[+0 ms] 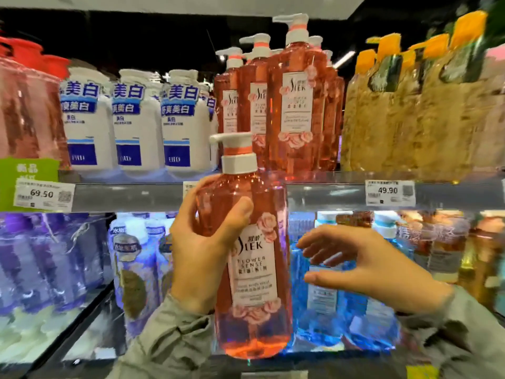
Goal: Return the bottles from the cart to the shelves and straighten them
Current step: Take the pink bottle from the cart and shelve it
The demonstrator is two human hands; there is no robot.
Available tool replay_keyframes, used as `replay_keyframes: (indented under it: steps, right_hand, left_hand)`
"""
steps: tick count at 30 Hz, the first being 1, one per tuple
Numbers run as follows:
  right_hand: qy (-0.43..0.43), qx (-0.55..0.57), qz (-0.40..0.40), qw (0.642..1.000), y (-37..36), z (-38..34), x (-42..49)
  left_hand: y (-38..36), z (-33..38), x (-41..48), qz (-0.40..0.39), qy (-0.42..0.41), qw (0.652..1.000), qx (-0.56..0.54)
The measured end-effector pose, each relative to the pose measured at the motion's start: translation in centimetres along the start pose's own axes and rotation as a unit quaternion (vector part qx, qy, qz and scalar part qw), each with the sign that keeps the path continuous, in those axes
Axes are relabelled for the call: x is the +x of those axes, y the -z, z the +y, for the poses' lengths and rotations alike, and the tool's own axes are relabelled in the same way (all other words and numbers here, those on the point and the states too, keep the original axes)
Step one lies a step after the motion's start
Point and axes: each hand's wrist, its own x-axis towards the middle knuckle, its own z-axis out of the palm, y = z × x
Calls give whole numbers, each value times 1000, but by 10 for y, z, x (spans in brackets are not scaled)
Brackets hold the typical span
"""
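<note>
One "FLOWER SENSE" bottle in left hand

Pink bottle in left hand: one
Shelved pink bottles above it: three, perhaps more behind
White bottles up-left of it: three
Price tags: two readable

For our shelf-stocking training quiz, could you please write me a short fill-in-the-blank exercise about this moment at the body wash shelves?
1. The left hand grips the pink pump bottle, whose label reads FLOWER ____.
2. The right hand, fingers spread, is ____ and holds nothing.
3. On the upper shelf, the white bottles stand to the ____ of the matching pink bottles.
4. The price tag at the right reads ____.

Missing words: SENSE; open; left; 49.90
</note>
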Motion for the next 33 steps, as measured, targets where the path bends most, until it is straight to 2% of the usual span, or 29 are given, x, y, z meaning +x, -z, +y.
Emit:
replay_keyframes:
  steps: [3,9,13,20,27,33]
  right_hand:
    - [34,22,-16,999,22,-2,10]
    - [70,0,-34,997,55,-5,48]
    - [87,18,-32,995,74,-16,69]
    - [102,45,-33,993,100,-30,101]
    - [93,54,-24,994,98,-29,119]
    - [79,58,-20,995,92,-25,128]
  left_hand:
    - [-17,7,5,15,17,999,-25]
    - [-30,30,39,-17,27,999,-11]
    - [-38,44,84,-70,12,997,11]
    - [-60,57,158,-113,7,994,-12]
    - [-66,69,203,-45,-91,994,39]
    - [-65,38,214,-10,-126,988,88]
